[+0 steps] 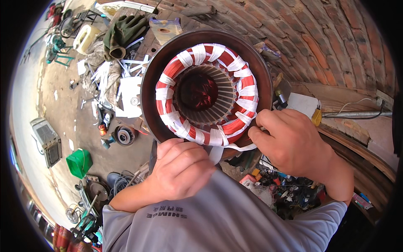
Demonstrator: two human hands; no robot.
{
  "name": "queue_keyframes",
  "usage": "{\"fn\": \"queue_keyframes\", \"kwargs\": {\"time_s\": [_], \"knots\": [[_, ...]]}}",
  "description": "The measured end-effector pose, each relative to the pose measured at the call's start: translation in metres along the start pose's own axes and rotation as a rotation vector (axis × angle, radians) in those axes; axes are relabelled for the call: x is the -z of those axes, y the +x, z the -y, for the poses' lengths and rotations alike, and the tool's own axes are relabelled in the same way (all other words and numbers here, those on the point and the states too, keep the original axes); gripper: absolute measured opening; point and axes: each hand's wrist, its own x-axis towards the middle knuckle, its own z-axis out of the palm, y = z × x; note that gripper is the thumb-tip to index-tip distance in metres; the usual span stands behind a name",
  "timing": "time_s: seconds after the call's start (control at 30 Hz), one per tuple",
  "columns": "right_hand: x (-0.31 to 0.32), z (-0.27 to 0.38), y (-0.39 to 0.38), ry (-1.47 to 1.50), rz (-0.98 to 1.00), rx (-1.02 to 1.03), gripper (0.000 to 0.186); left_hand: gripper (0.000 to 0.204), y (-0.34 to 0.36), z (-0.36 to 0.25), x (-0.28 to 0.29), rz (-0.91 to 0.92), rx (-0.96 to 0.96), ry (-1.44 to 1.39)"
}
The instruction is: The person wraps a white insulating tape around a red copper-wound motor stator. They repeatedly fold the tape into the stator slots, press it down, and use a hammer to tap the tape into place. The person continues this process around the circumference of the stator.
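Observation:
A motor stator (205,94) stands upright in front of me, its dark round metal housing (149,105) open at the top. Its ring of red wire winding (173,66) is bound with bands of white tape (247,91). Slots line the bore inside the ring. My left hand (182,168) is closed in a fist at the housing's near rim, slightly blurred; what it grips is hidden. A loose strip of white tape (216,155) hangs beside it. At the near right of the ring, my right hand (289,140) pinches with thumb and forefinger where another white tape end (241,148) leads.
A brick wall (327,46) rises behind on the right. Dark work gloves (125,35) and paper scraps (102,77) lie at the far left. A green bucket (79,163) stands on the floor at left. Assorted tools and parts (289,189) crowd the lower right.

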Motion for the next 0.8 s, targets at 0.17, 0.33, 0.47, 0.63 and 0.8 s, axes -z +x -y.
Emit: {"fn": "queue_keyframes", "kwargs": {"time_s": [0.17,0.33,0.47,0.63,0.8], "knots": [[-0.010,0.011,-0.003,-0.127,-0.001,0.054,0.021,0.018,0.002,-0.002,0.002,0.017,0.015,0.007],[-0.019,0.020,-0.004,-0.083,0.050,0.005,0.014,0.022,0.002,-0.002,0.007,0.074,0.030,-0.056],[-0.018,0.017,0.002,0.152,0.001,-0.245,0.007,0.028,0.045,-0.003,0.041,0.077,0.005,-0.104],[-0.016,0.012,0.009,0.278,0.031,-0.341,0.004,0.021,0.123,0.040,0.008,0.948,0.074,0.377],[-0.019,0.013,0.002,0.298,0.054,-0.363,0.006,0.019,0.145,0.055,-0.015,1.163,0.273,0.214]]}}
